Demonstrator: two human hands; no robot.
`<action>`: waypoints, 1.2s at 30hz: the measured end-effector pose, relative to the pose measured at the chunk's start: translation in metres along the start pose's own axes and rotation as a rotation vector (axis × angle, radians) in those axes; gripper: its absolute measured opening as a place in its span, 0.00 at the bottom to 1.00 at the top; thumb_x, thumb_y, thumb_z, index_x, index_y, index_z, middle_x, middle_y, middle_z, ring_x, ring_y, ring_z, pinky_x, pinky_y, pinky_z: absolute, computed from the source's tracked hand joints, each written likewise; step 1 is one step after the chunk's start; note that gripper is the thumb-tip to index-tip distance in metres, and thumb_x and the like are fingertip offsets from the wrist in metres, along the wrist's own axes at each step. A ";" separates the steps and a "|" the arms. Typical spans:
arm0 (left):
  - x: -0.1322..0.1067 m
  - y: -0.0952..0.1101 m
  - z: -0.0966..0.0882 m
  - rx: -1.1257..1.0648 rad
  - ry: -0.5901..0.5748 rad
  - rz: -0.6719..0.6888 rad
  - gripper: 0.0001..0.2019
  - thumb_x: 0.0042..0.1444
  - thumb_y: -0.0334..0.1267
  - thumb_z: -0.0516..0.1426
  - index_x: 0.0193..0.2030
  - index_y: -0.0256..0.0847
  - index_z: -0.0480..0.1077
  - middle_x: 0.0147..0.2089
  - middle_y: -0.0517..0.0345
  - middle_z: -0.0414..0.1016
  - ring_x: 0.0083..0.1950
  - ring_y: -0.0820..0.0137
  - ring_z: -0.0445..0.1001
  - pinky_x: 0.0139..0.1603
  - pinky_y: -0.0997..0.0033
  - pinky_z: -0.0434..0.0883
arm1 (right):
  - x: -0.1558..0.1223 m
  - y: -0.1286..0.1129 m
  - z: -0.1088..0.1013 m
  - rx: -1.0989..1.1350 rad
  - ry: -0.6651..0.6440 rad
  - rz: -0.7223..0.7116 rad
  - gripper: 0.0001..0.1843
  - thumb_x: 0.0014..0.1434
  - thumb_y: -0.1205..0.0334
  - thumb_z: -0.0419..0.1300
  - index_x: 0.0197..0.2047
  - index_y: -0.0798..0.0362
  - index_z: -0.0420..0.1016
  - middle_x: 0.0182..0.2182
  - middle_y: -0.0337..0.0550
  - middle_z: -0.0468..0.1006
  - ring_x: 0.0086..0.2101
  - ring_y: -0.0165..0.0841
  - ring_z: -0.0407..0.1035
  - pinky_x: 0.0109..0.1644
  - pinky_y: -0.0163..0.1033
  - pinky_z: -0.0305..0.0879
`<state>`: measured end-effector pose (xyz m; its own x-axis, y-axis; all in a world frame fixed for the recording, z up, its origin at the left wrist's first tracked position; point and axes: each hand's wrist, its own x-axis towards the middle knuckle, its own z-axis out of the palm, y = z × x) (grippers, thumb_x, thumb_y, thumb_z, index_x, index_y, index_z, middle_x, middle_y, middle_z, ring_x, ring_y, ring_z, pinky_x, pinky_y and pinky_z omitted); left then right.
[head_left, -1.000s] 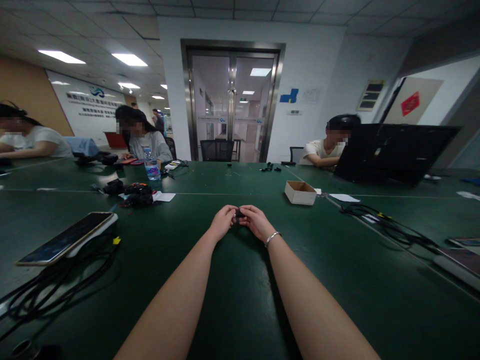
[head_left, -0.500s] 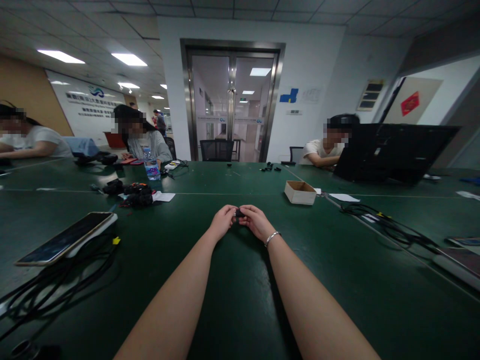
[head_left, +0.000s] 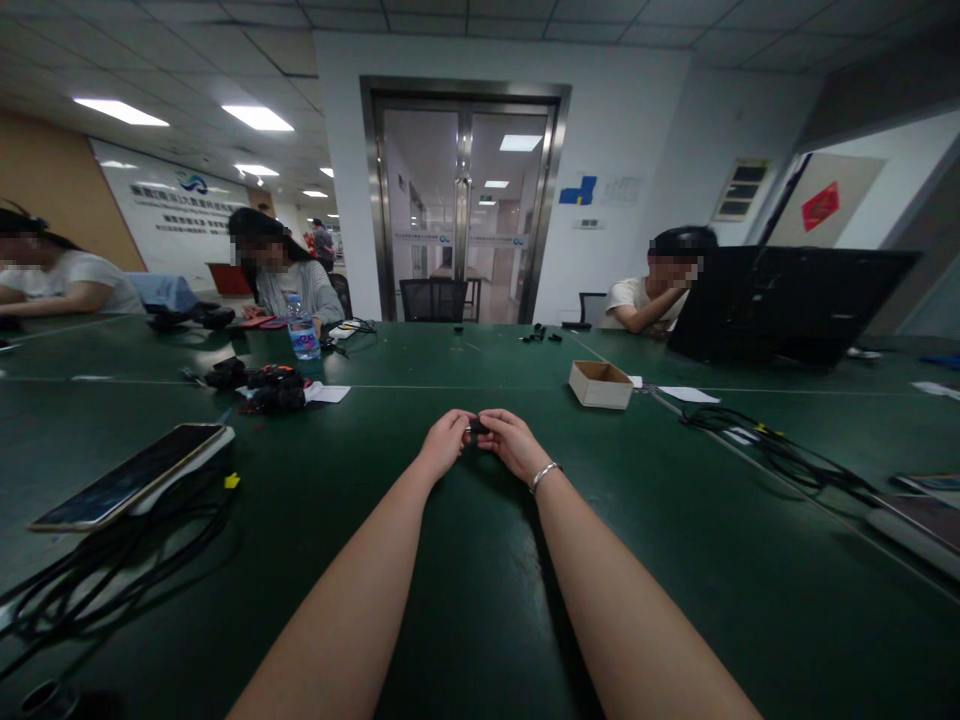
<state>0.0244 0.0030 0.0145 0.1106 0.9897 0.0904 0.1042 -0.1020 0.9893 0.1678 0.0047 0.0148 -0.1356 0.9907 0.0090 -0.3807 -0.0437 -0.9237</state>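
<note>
Between my two hands, a little above or on the green table, is a small black piece with a light, shiny bit at its left end. My left hand pinches that left end between thumb and fingers. With its fingers closed on the black body, my right hand holds the other side; a silver bracelet circles that wrist. Fingers cover most of the piece, so its exact kind cannot be made out. An open box stands beyond my right hand.
Left lie a phone and coiled black cables; a bottle stands farther back. Several small black pieces are at the far side. To the right are more cables and a large monitor. People sit around the table.
My hands stay in almost the same place, still on the black piece. The person behind the monitor has raised a hand toward the head.
</note>
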 end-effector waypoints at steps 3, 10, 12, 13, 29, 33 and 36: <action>0.002 -0.001 -0.001 0.013 0.012 0.006 0.12 0.55 0.34 0.51 0.44 0.39 0.70 0.30 0.60 0.67 0.25 0.77 0.63 0.21 0.80 0.60 | -0.001 -0.001 0.000 0.001 0.005 0.005 0.06 0.53 0.70 0.65 0.35 0.56 0.73 0.24 0.40 0.76 0.23 0.28 0.72 0.28 0.32 0.71; 0.002 -0.005 -0.001 0.016 -0.015 0.023 0.14 0.60 0.41 0.47 0.44 0.38 0.70 0.27 0.61 0.65 0.23 0.77 0.62 0.22 0.80 0.59 | -0.002 -0.001 0.001 0.000 0.006 -0.001 0.05 0.53 0.71 0.64 0.34 0.56 0.73 0.23 0.39 0.76 0.23 0.28 0.72 0.28 0.32 0.71; 0.002 -0.005 -0.001 0.022 -0.016 0.014 0.13 0.60 0.41 0.48 0.44 0.39 0.70 0.28 0.60 0.66 0.24 0.77 0.62 0.22 0.80 0.59 | -0.001 -0.001 0.001 0.003 0.004 -0.003 0.05 0.53 0.71 0.64 0.34 0.56 0.73 0.24 0.40 0.76 0.23 0.28 0.72 0.28 0.32 0.71; 0.002 -0.004 -0.001 0.024 -0.017 0.001 0.12 0.59 0.39 0.49 0.44 0.39 0.70 0.30 0.60 0.67 0.24 0.78 0.63 0.22 0.80 0.60 | -0.001 -0.001 0.001 0.003 0.005 -0.003 0.05 0.53 0.71 0.64 0.34 0.56 0.73 0.24 0.40 0.76 0.23 0.28 0.72 0.28 0.32 0.71; 0.004 -0.007 -0.001 0.063 -0.008 0.014 0.12 0.58 0.35 0.49 0.46 0.39 0.70 0.32 0.59 0.68 0.26 0.77 0.64 0.23 0.81 0.62 | -0.001 -0.001 0.001 -0.010 0.015 0.002 0.05 0.53 0.70 0.65 0.34 0.56 0.73 0.23 0.38 0.75 0.22 0.27 0.71 0.27 0.32 0.71; 0.003 -0.006 -0.001 0.077 -0.008 0.029 0.14 0.61 0.41 0.47 0.44 0.39 0.70 0.29 0.59 0.66 0.24 0.77 0.63 0.22 0.80 0.61 | -0.001 0.000 0.000 -0.005 -0.005 0.003 0.06 0.52 0.70 0.65 0.34 0.56 0.73 0.24 0.39 0.76 0.23 0.27 0.72 0.28 0.32 0.72; 0.001 -0.002 0.000 0.050 -0.011 0.002 0.12 0.59 0.39 0.49 0.44 0.39 0.70 0.30 0.60 0.66 0.24 0.78 0.62 0.21 0.81 0.60 | 0.000 0.000 -0.001 0.003 -0.009 0.003 0.07 0.52 0.69 0.66 0.34 0.55 0.73 0.24 0.39 0.76 0.23 0.27 0.72 0.28 0.32 0.72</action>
<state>0.0239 0.0037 0.0131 0.1214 0.9884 0.0912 0.1536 -0.1095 0.9821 0.1688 0.0044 0.0150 -0.1449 0.9894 0.0101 -0.3834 -0.0467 -0.9224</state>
